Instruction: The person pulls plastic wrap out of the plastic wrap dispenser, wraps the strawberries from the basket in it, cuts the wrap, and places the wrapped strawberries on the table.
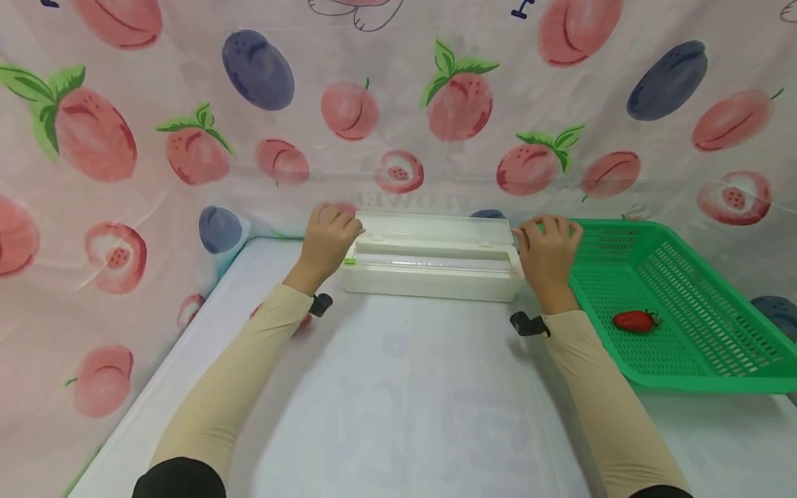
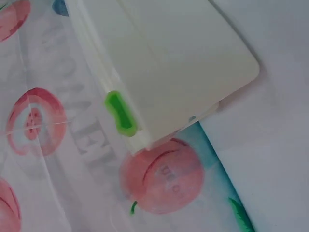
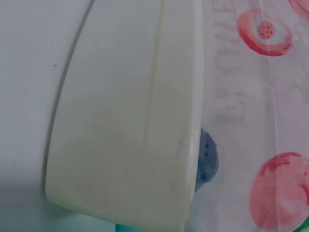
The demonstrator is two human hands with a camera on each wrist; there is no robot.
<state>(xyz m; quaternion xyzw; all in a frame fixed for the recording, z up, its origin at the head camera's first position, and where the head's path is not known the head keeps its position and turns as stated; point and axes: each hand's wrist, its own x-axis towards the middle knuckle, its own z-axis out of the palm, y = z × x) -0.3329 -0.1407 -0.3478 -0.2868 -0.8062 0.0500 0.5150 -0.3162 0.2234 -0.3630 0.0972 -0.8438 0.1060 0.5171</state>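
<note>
White box w/ a pale roll inside sat on the counter, btwn both hands; its clear lid stood tilted up at the back. L hand pinched the lid's L end, R hand its R end, hands well apart. Faint grey lettering, partly legible (incl. an O), ran on the fruit-print cloth behind. Far R: green basket w/ 1 strawberry.

A pale pink sheet printed with peaches and dark-blue plums hangs behind the white-covered counter and along its left edge, under soft, diffuse light.
</note>
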